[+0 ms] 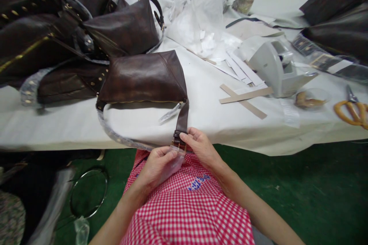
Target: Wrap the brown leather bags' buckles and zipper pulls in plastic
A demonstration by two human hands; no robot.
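A dark brown leather handbag lies near the table's front edge, its gold zipper facing me. Its shoulder strap comes down over the edge to a metal buckle in front of my apron. My right hand pinches the strap just above the buckle. Beside it, my left hand is closed on a clear plastic wrap at the buckle. More plastic covers the other stretch of strap. A small wrapped tag hangs from the zipper end.
Several similar bags are heaped at the left, and more dark leather lies at the right. A grey tape dispenser, card strips and orange-handled scissors are on the table. Crumpled plastic sits behind.
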